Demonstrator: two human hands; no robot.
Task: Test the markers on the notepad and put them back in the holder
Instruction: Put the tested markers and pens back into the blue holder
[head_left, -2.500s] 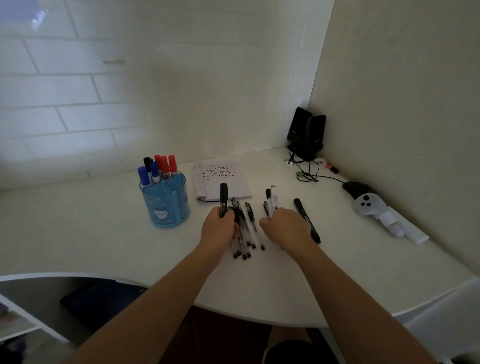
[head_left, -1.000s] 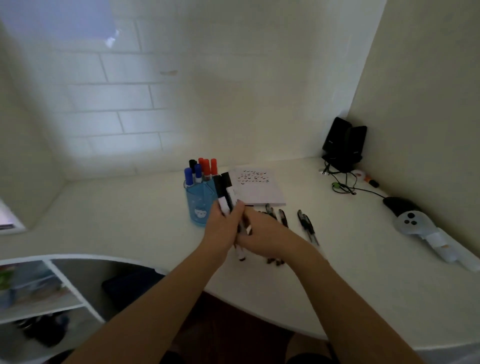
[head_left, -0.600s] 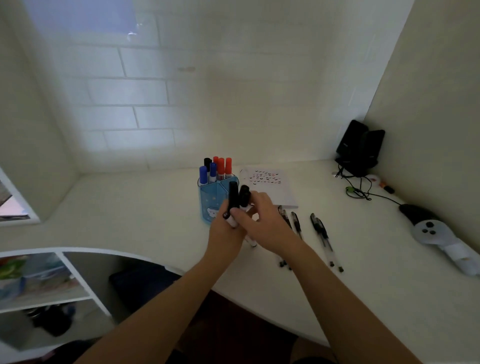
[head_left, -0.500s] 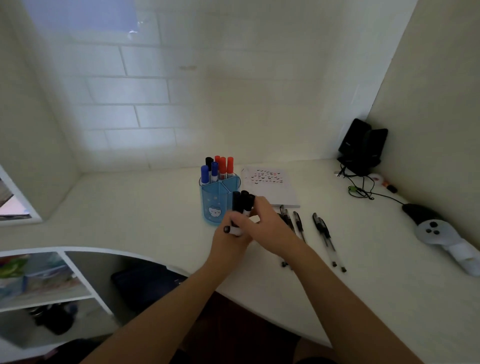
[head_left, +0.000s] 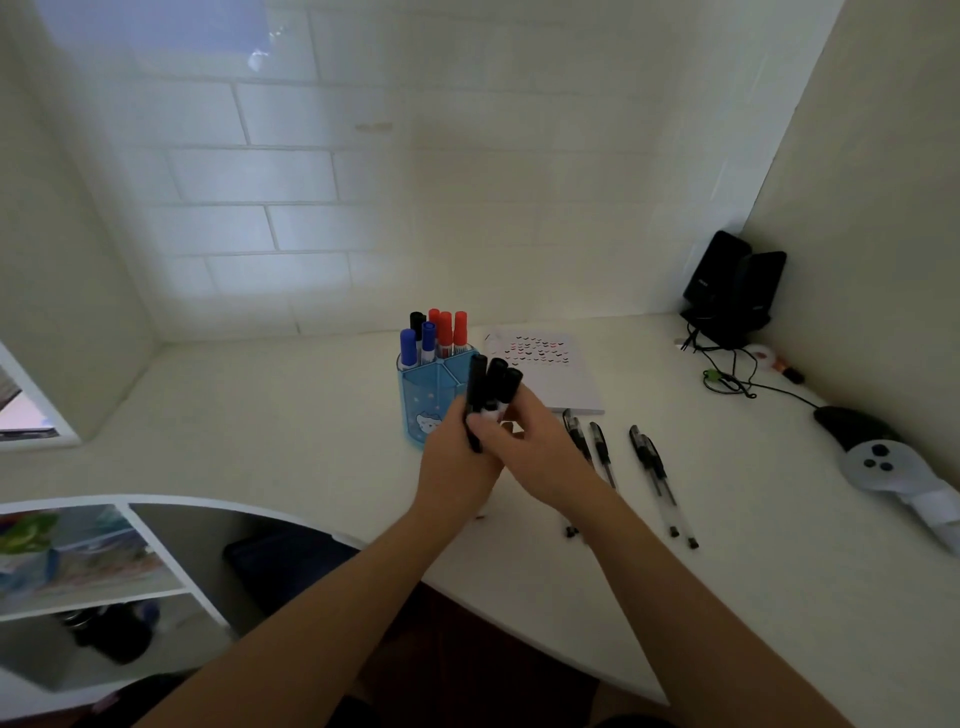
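Black markers (head_left: 496, 374) have come up off the worktop (head_left: 311, 415), bunched just in front of the holder (head_left: 415, 400). Left hand (head_left: 452, 462) fingers wrap the bundle, right hand (head_left: 540, 447) pinches it. Square the ends, then drop them straight into a front compartment.

The single head-worn wide-angle camera looked forward and down over the white desk (head_left: 291, 415) — close enough that both forearms ran up from the bottom edge to the left hand (head_left: 453, 470) and right hand (head_left: 543, 452) at mid-frame — and faced the tiled wall (head_left: 311, 182) in the corner.
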